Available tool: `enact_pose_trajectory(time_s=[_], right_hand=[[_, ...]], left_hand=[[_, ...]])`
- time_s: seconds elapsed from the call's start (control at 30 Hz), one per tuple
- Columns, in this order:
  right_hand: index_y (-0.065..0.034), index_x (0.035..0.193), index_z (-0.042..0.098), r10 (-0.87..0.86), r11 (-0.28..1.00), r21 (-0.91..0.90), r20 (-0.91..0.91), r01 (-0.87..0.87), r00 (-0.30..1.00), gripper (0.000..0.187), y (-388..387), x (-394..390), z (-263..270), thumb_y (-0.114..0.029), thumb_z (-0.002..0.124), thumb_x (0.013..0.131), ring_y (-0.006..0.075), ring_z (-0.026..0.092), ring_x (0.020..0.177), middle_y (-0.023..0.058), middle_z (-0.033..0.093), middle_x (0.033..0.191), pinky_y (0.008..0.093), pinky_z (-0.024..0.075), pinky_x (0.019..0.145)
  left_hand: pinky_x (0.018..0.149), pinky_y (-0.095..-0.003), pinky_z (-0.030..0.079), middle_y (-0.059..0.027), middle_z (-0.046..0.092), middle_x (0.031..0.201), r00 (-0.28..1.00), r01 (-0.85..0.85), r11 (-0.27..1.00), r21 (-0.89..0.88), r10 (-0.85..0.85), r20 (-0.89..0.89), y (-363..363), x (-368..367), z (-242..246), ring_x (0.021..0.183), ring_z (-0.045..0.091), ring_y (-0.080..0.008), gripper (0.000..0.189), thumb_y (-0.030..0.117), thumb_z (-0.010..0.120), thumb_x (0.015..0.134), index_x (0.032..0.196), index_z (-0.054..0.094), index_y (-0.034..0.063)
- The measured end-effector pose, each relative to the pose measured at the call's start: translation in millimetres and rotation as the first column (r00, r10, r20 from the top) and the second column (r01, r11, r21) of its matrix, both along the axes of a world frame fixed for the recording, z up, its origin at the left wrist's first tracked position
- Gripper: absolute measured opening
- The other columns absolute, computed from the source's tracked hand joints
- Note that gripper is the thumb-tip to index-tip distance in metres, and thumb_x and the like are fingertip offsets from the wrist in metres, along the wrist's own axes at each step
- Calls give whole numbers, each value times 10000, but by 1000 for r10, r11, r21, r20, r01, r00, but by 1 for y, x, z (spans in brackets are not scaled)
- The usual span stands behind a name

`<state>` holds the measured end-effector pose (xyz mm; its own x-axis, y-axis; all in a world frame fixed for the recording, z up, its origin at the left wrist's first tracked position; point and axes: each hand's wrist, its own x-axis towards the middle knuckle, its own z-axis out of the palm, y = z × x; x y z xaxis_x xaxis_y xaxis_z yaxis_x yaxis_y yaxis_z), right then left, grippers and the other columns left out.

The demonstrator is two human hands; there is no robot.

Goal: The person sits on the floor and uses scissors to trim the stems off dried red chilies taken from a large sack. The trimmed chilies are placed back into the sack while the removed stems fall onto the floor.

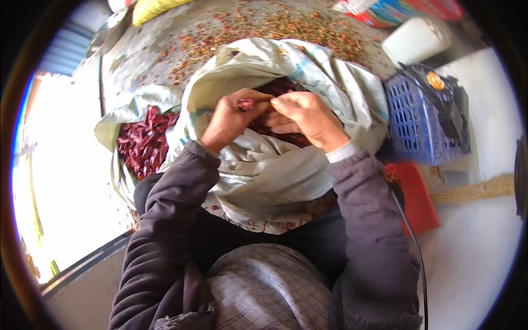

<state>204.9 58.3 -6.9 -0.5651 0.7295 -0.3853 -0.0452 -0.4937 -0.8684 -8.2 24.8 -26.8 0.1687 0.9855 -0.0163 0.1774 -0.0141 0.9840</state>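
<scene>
Both hands are raised over the mouth of a large white woven sack (272, 173), which holds dark red dried chili peppers (281, 86). My left hand (235, 115) is closed around a small reddish piece (246, 104), probably of dried pepper. The fingertips of my right hand (303, 115) meet those of my left hand at a small brownish bit, too small to name; its other fingers are loosely curled. At the left, a smaller open woven sack (108, 119) is filled with dark red dried peppers (144, 140).
Orange and brown stems and scraps (280, 27) lie scattered on the concrete floor beyond the sack. On the right are a blue plastic crate (412, 119) with dark things on top, a red plastic object (416, 198), a white container (416, 39) and a black cable (416, 247).
</scene>
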Motion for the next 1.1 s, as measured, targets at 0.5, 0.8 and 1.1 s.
enact_pose_trajectory(time_s=[0.5,0.8,1.1], right_hand=[[25,1271,626,143,983,121,-27,-138,989,298,-12,-31,38,-151,630,1031,146,712,909,120,725,1094,290,599,819],[58,1229,636,119,977,155,177,-147,977,292,-18,-46,19,-137,648,1013,155,706,897,138,716,1066,291,597,819],[26,1242,635,52,992,98,213,-74,976,270,-10,-60,7,-148,630,1036,125,679,879,106,688,1054,274,591,814]], left_hand=[[821,-317,585,-105,756,984,715,-292,906,306,420,-559,-63,-162,95,906,726,-158,343,135,832,867,1140,692,-19],[920,-460,531,-171,704,1109,278,-505,805,310,492,-825,-109,-278,-40,1085,657,-361,609,374,887,742,1213,681,46],[801,-498,550,-114,726,871,176,-195,970,147,182,-967,-86,-254,-145,922,698,-327,142,152,631,820,913,722,98]])
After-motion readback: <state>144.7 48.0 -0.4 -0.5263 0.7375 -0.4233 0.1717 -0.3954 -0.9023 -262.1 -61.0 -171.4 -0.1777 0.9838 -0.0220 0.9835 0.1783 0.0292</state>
